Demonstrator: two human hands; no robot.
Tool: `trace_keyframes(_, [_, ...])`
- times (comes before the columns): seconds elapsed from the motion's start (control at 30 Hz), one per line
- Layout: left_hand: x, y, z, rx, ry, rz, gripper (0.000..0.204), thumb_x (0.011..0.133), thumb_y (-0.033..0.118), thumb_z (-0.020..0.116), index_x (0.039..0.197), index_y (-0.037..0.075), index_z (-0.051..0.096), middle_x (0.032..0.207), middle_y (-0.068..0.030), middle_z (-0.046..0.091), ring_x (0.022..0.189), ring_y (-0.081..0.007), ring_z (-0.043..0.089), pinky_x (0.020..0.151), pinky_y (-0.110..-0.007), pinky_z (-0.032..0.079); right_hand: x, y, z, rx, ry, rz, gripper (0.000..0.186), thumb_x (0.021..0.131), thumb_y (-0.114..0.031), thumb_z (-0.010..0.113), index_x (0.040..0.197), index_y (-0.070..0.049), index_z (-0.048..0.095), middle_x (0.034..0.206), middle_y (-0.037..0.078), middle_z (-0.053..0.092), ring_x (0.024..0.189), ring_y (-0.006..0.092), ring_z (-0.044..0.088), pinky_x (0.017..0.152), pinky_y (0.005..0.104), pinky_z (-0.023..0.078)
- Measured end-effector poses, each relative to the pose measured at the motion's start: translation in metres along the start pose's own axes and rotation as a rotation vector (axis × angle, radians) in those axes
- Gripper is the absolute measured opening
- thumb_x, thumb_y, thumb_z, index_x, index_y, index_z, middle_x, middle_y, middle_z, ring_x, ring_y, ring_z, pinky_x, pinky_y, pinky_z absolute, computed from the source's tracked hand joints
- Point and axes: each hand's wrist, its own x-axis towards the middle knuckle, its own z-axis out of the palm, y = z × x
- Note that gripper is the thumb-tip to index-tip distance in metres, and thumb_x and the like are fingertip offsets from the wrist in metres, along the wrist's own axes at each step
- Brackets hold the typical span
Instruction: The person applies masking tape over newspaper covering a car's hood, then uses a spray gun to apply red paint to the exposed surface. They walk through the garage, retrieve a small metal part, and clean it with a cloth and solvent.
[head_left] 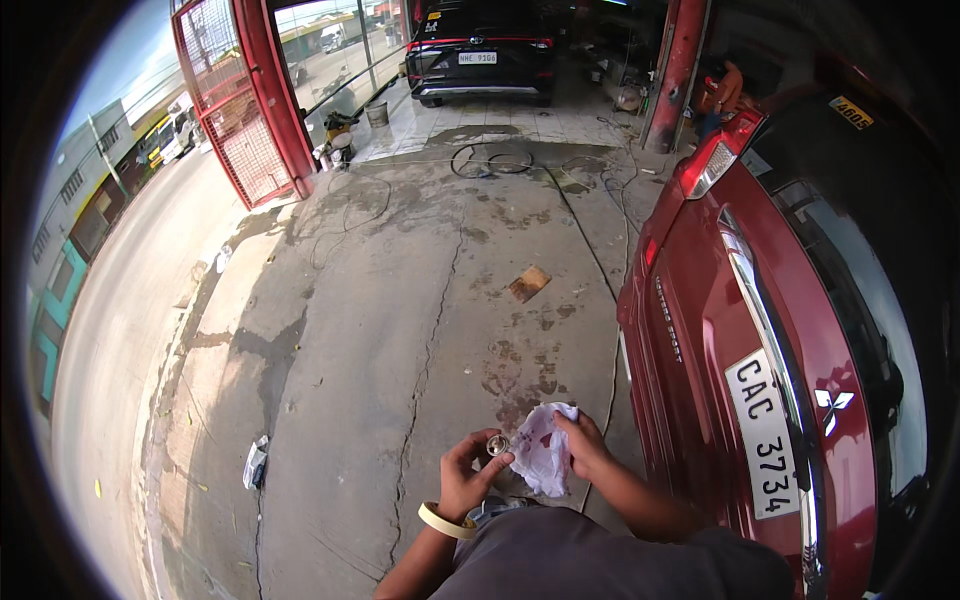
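My left hand (pixel 470 474) is closed in a pinch on a small round shiny piece (pixel 498 445), its kind too small to make out. Close by on the right, my right hand (pixel 586 446) grips a crumpled white cloth (pixel 543 462) with dark reddish stains. The cloth hangs between the two hands, its left edge right beside the round piece. Around my left wrist sits a pale yellow ring (pixel 445 522) that looks like a roll of masking tape. Both hands are held in front of my body, above the concrete.
A dark red SUV (pixel 700 330) stands close on my right. Ahead, a black car (pixel 480 55) is parked in a tiled bay behind a black hose (pixel 492 160). A flat brown cardboard piece (pixel 530 283) and a crumpled wrapper (pixel 256 463) lie on the cracked concrete. Someone in orange (pixel 727 88) is at the far right.
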Motion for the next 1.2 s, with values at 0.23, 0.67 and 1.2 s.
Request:
trace_keyframes(0.23, [0.274,-0.012,0.026,0.349,-0.552,0.284,0.045,0.086,0.028,0.083,0.121,0.004,0.067,0.106,-0.0133,0.071,0.09,-0.0268,0.069,0.077,-0.036,0.056,0.132,-0.103,0.02,0.575,-0.083,-0.005,0.048,0.106,-0.039,0.053,0.139,-0.004,0.054,0.133,0.014,0.063,0.123,0.0288,0.06,0.106,0.0469,0.046])
trace_keyframes(0.67, [0.714,-0.055,0.151,0.308,-0.45,0.368,0.045,0.081,0.008,0.083,0.118,-0.004,0.062,0.1,-0.0157,0.075,0.092,-0.0227,0.075,0.082,-0.034,0.058,0.492,-0.356,-0.011,0.391,-0.374,-0.165,0.057,0.102,-0.038,0.061,0.146,-0.005,0.045,0.122,0.01,0.064,0.115,0.0239,0.064,0.103,0.0414,0.049])
trace_keyframes(1.2, [1.162,-0.154,0.22,0.082,-0.229,-0.22,0.034,0.088,0.02,0.084,0.107,-0.001,0.065,0.079,-0.0017,0.066,0.065,-0.0085,0.057,0.06,-0.025,0.046,0.922,-0.54,-0.212,0.97,-0.225,-0.176,0.056,0.107,-0.046,0.046,0.14,-0.001,0.055,0.131,0.018,0.065,0.119,0.033,0.064,0.106,0.049,0.051])
